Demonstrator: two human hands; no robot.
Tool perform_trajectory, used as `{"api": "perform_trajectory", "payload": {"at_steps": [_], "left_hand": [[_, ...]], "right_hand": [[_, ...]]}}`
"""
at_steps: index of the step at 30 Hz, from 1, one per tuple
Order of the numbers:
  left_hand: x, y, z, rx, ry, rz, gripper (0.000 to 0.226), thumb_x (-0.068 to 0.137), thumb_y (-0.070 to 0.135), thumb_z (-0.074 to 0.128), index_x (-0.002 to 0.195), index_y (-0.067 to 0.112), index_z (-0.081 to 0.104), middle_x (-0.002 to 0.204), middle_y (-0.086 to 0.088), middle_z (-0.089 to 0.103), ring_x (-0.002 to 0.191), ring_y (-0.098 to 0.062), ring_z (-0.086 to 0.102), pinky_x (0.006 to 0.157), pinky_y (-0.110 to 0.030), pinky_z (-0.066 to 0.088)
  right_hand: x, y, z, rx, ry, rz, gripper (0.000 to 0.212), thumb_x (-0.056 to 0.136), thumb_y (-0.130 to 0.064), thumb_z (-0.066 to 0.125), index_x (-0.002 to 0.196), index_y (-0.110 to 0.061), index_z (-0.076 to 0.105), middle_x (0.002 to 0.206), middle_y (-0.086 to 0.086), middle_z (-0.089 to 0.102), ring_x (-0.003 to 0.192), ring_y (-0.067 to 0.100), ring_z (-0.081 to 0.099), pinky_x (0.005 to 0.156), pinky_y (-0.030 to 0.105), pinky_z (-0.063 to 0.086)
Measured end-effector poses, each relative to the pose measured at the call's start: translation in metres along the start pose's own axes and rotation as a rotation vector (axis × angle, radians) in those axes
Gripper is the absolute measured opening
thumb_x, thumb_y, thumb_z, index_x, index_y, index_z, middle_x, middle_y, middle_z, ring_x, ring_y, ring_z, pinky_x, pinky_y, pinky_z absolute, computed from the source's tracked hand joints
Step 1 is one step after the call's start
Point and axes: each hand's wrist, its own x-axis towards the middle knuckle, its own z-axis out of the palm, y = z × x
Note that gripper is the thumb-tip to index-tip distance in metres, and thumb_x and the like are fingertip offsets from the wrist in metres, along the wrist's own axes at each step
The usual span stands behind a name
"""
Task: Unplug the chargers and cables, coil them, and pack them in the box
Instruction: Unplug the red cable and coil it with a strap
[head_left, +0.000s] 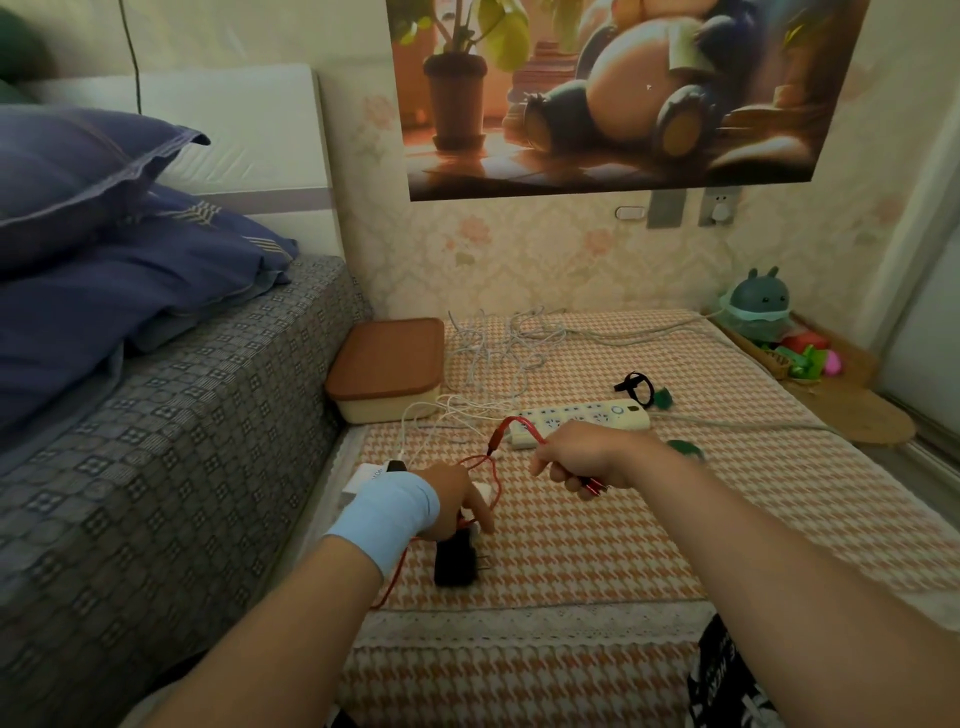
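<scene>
Our right hand (582, 457) is curling round the limp, light red cable (519, 428) above the mat (675, 545), likely best gripped near its plug; our left hand (457, 499), beside the black charger (456, 564), is hiding its grip

The wall (519, 260) wore pale floral wallpaper, and a large cartoon poster (613, 93) hung above a grey plate (666, 208) and a white socket (719, 207). At the left stood a bed (156, 467) in a grey patterned cover, with blue pillows (104, 208) piled against a white padded headboard (234, 130). An orange-and-white houndstooth mat (675, 519) with a lace edge covered the floor, and a teal plush toy (759, 301) sat in the far right corner in dim, warm light.
</scene>
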Motion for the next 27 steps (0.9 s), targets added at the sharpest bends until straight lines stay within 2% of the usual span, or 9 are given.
{"api": "perform_trajectory", "payload": {"at_steps": [3,5,9,13,19,21,23,25,27], "left_hand": [[0.008,-0.001,0.008,0.207,0.007,-0.041,0.057,0.091,0.010,0.061,0.137,0.041,0.051,0.146,-0.008,0.029,0.134,-0.032,0.032,0.109,-0.045,0.038],[0.009,0.002,0.009,0.263,0.039,-0.034,0.065,0.084,0.008,0.069,0.136,0.042,0.051,0.149,-0.006,0.024,0.137,-0.033,0.024,0.111,-0.047,0.034],[0.016,0.012,0.003,0.324,0.164,0.013,0.042,0.083,0.025,0.075,0.122,0.037,0.065,0.144,-0.004,0.034,0.132,-0.029,0.029,0.110,-0.040,0.029],[0.028,0.022,0.005,0.392,0.174,0.031,0.043,0.084,0.046,0.069,0.126,0.039,0.062,0.141,-0.002,0.038,0.129,-0.028,0.031,0.109,-0.039,0.026],[0.045,0.040,-0.004,0.128,0.438,0.031,0.054,0.082,0.076,0.047,0.109,0.036,0.070,0.127,0.003,0.047,0.119,-0.022,0.039,0.102,-0.040,0.033],[0.050,0.044,-0.008,0.111,0.495,0.016,0.056,0.082,0.077,0.044,0.099,0.033,0.073,0.116,0.004,0.051,0.111,-0.020,0.043,0.096,-0.038,0.036],[0.056,0.048,-0.013,0.009,0.542,0.007,0.060,0.083,0.076,0.043,0.087,0.026,0.076,0.101,0.002,0.059,0.095,-0.020,0.052,0.083,-0.035,0.041],[0.064,0.051,-0.016,-0.227,0.523,0.041,0.058,0.089,0.069,0.043,0.074,0.022,0.073,0.080,-0.005,0.066,0.072,-0.024,0.059,0.064,-0.034,0.043],[0.069,0.053,-0.018,-0.473,0.466,0.100,0.041,0.093,0.057,0.049,0.073,0.027,0.069,0.077,-0.011,0.067,0.064,-0.025,0.056,0.062,-0.033,0.043]], "right_hand": [[-0.003,0.006,0.000,-0.051,-0.047,0.005,0.029,0.107,-0.026,0.041,0.108,-0.011,0.066,0.074,0.004,0.047,0.054,0.016,0.041,0.050,0.027,0.040],[-0.005,0.010,-0.003,-0.079,-0.064,0.010,0.031,0.108,-0.029,0.040,0.112,-0.014,0.066,0.073,0.002,0.046,0.054,0.015,0.041,0.052,0.027,0.042],[-0.008,0.014,-0.007,-0.127,-0.051,-0.027,0.030,0.109,-0.027,0.041,0.112,-0.016,0.068,0.076,0.002,0.045,0.052,0.012,0.036,0.049,0.026,0.035],[-0.010,0.019,-0.008,-0.240,-0.011,-0.060,0.024,0.101,-0.026,0.055,0.115,-0.014,0.070,0.092,0.004,0.057,0.056,0.014,0.040,0.049,0.026,0.037],[0.001,0.026,-0.026,-0.155,0.037,-0.142,0.037,0.090,-0.026,0.059,0.123,-0.013,0.070,0.087,0.007,0.050,0.051,0.015,0.027,0.049,0.028,0.025],[0.003,0.029,-0.033,-0.160,0.001,-0.188,0.030,0.089,-0.019,0.062,0.117,-0.023,0.073,0.086,0.003,0.059,0.054,0.015,0.034,0.049,0.028,0.030],[0.001,0.033,-0.037,-0.207,-0.067,-0.245,0.031,0.085,-0.015,0.070,0.110,-0.033,0.073,0.089,-0.002,0.066,0.064,0.017,0.055,0.057,0.030,0.046],[0.001,0.038,-0.039,-0.305,-0.085,-0.278,0.027,0.082,-0.020,0.077,0.099,-0.040,0.071,0.099,-0.006,0.071,0.090,0.019,0.068,0.077,0.033,0.055],[0.003,0.044,-0.043,-0.334,-0.049,-0.262,0.014,0.086,-0.027,0.077,0.098,-0.033,0.072,0.101,-0.006,0.071,0.096,0.019,0.068,0.081,0.030,0.054]]}}
